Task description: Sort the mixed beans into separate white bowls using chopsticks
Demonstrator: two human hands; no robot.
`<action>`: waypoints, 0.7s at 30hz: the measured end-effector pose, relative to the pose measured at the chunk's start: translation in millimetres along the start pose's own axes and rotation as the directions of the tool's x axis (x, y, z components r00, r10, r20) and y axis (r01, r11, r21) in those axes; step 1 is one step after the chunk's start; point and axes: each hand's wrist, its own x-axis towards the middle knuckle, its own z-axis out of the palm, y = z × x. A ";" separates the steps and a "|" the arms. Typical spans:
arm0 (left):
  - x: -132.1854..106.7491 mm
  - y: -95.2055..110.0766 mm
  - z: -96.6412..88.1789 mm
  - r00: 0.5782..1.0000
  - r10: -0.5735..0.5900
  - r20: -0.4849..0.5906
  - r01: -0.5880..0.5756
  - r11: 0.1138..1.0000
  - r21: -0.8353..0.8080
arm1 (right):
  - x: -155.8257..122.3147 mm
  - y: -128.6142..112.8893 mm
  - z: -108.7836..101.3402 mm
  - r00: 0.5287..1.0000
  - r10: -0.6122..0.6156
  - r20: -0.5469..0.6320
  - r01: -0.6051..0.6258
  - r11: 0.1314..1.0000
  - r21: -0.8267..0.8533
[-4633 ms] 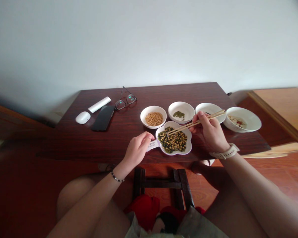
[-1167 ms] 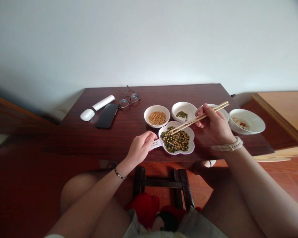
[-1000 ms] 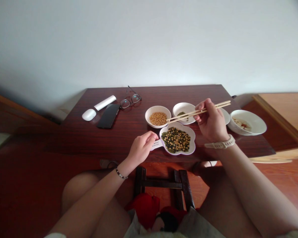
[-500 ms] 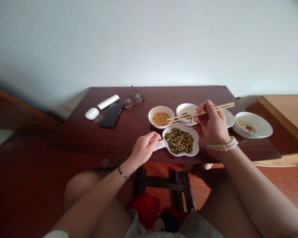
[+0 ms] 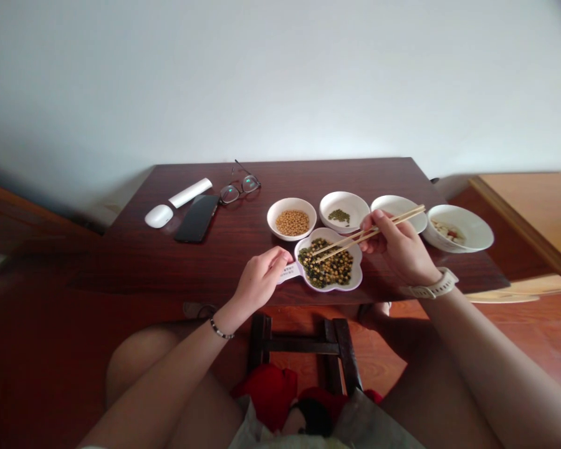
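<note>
My right hand (image 5: 396, 246) holds a pair of wooden chopsticks (image 5: 355, 234), and their tips reach down into a mix of green and yellow beans (image 5: 326, 264). Whether the tips pinch a bean is too small to tell. The beans lie in a white flower-shaped dish (image 5: 356, 265). My left hand (image 5: 262, 280) rests on the dish's flat labelled handle (image 5: 289, 272), steadying it at the near edge. Behind the dish stand a white bowl of yellow soybeans (image 5: 292, 218) and a white bowl with a few green mung beans (image 5: 345, 211).
Further right are a white bowl (image 5: 397, 206) and a white bowl with pale scraps (image 5: 458, 228). On the dark wooden table (image 5: 168, 262) lie a white mouse (image 5: 159, 216), a black phone (image 5: 197, 218), a white tube (image 5: 190, 193) and glasses (image 5: 240, 189).
My right hand has moved down and left, bringing the chopstick tips from the gap beside the soybean bowl into the bean mix. My left hand stays on the handle.
</note>
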 end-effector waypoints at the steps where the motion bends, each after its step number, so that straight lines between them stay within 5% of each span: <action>1: 0.2 0.1 0.1 1.000 -0.002 0.000 0.002 1.000 -0.002 | -0.9 0.0 -0.7 1.000 -0.002 0.012 0.002 1.000 -0.002; 9: 0.5 1.0 1.3 1.000 0.003 -0.019 -0.003 1.000 -0.008 | -1.1 10.6 -5.4 0.995 0.012 0.102 -0.006 0.998 -0.061; 21: -0.7 -2.4 0.7 1.000 -0.002 0.003 0.002 1.000 -0.027 | 2.0 15.1 -1.4 0.996 0.031 0.084 -0.026 0.998 -0.054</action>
